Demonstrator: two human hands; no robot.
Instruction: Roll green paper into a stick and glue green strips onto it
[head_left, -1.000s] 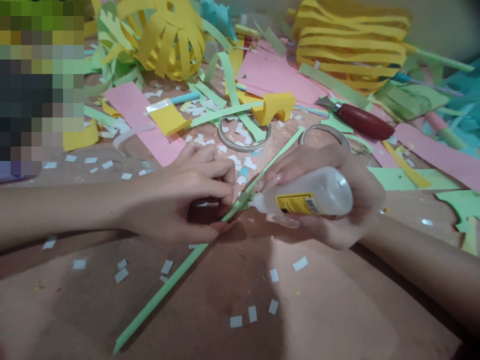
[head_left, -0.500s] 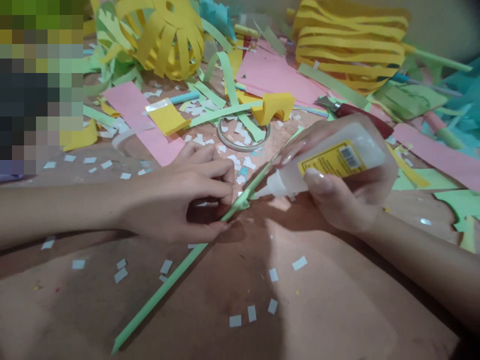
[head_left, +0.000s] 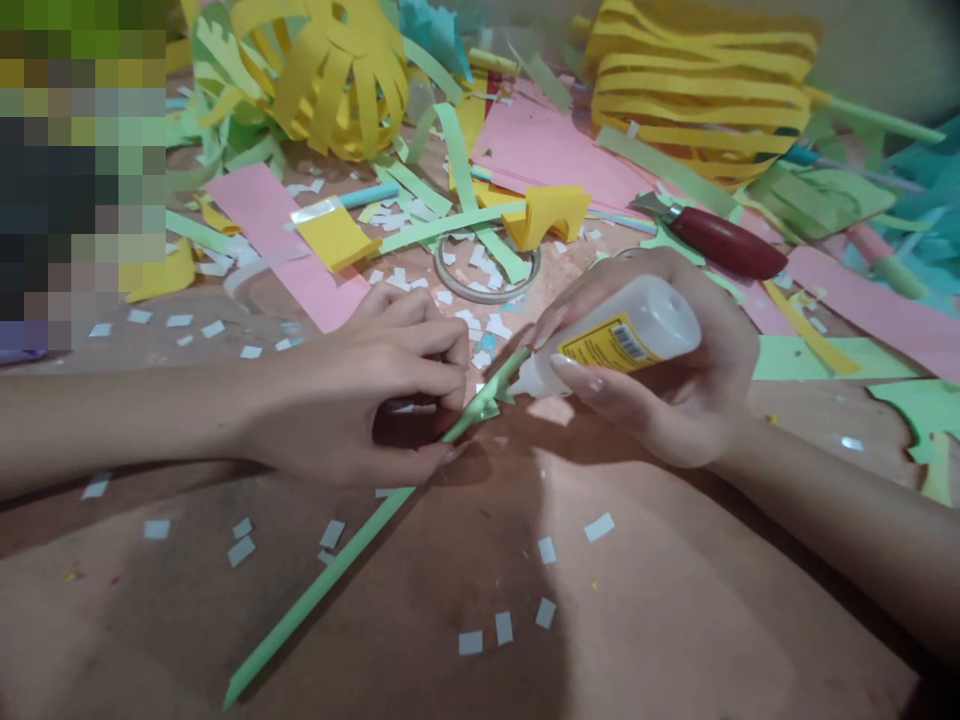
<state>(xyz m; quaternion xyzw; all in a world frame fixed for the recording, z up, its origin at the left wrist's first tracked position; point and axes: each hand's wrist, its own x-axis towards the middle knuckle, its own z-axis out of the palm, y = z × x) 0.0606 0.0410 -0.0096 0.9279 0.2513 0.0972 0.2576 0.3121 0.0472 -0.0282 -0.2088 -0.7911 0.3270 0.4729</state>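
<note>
- Head view: green stick (head_left: 322,585), slim, rolled, lies diagonally on table (head_left: 675,620); ragged flap (head_left: 489,408) between hands, slanted near end.
- Left hand (head_left: 382,390): pinched on stick.
- Right hand (head_left: 694,405): wrapped around translucent bottle (head_left: 637,325), nozzle (head_left: 519,384) beside flap.
- Room: near side, sparse white chips (head_left: 471,642); far side, crowded with paper (head_left: 551,150).

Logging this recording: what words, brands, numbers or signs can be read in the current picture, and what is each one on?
Readable text: none.
Yellow label on the bottle in the right hand: lines of small print, too blurred to quote.
Barcode on that label: bars visible, any digits too small to read.
Elsewhere: no lettering that I can make out.
</note>
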